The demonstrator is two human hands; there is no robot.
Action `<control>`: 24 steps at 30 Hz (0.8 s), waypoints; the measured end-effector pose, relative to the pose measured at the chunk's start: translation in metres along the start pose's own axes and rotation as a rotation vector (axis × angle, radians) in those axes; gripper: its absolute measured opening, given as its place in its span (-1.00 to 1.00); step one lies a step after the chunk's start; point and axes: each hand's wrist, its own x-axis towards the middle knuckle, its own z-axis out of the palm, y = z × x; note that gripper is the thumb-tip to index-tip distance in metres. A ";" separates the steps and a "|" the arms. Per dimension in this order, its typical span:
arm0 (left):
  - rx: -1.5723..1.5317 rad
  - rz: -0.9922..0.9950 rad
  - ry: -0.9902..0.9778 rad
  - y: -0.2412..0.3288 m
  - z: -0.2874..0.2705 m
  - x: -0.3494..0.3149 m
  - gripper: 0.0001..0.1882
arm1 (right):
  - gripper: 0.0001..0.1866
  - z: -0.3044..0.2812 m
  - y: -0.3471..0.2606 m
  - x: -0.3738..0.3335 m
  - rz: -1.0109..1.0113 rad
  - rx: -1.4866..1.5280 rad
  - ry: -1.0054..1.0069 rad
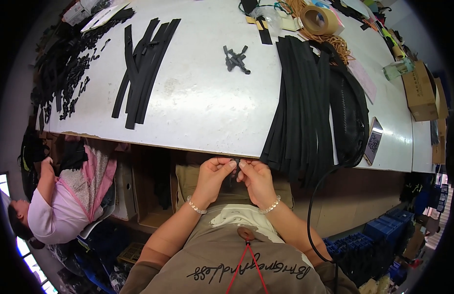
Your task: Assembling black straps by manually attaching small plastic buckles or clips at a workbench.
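Left grip and right grip are pinching dark piece just off counter edge, seemingly mid-job; fittings are lying mid-counter, thick strip bundle is apparently waiting right, smaller strip batch possibly done

Piece between fingers: black. Tabletop beyond fingers: white, grey-smudged. Strip bundle right of fingers, looser strips forward-left: plain black. Small fittings straight ahead: dark grey. Tape roll, far forward-right: tan. Cord nearside of fingers: red. Crates, nearside right: blue.
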 end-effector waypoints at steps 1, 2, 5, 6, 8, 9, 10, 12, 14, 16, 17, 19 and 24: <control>-0.018 0.021 -0.020 0.003 0.002 0.004 -0.93 | -0.91 0.002 0.001 0.002 -0.001 0.052 0.020; -0.036 0.042 -0.040 0.005 0.004 0.006 -0.93 | -0.91 0.004 0.001 0.002 0.003 0.052 0.022; -0.050 -0.007 -0.021 0.006 0.002 0.005 -0.93 | -0.92 0.013 0.002 0.000 -0.019 0.128 0.074; -0.052 -0.010 -0.018 0.007 0.001 0.005 -0.93 | -0.92 0.016 0.002 -0.001 -0.037 0.146 0.100; -0.009 -0.024 -0.032 0.009 0.000 0.006 -0.96 | -0.93 0.019 0.002 -0.002 -0.052 0.164 0.134; -0.012 -0.030 -0.030 0.010 -0.001 0.006 -0.96 | -0.93 0.021 0.002 -0.002 -0.052 0.176 0.141; 0.019 -0.023 -0.029 0.012 -0.002 0.006 -0.97 | -0.94 0.022 0.002 -0.002 -0.051 0.188 0.147; 0.048 -0.021 -0.024 0.016 -0.001 0.006 -0.97 | -0.95 0.022 0.000 -0.003 -0.031 0.215 0.150; 0.084 -0.033 -0.037 0.020 -0.001 0.007 -0.98 | -0.96 0.022 -0.002 -0.002 -0.013 0.242 0.150; 0.100 -0.031 -0.037 0.020 -0.002 0.008 -0.97 | -0.96 0.023 -0.004 -0.001 0.017 0.275 0.167; 0.117 -0.026 -0.039 0.021 -0.002 0.008 -0.97 | -0.96 0.025 -0.004 -0.002 0.017 0.276 0.168; 0.115 -0.022 -0.040 0.022 -0.001 0.008 -0.97 | -0.93 0.030 -0.005 -0.003 0.019 0.279 0.212; 0.146 -0.065 -0.035 0.028 -0.002 0.004 -0.93 | -0.96 0.024 -0.003 -0.002 0.102 0.376 0.183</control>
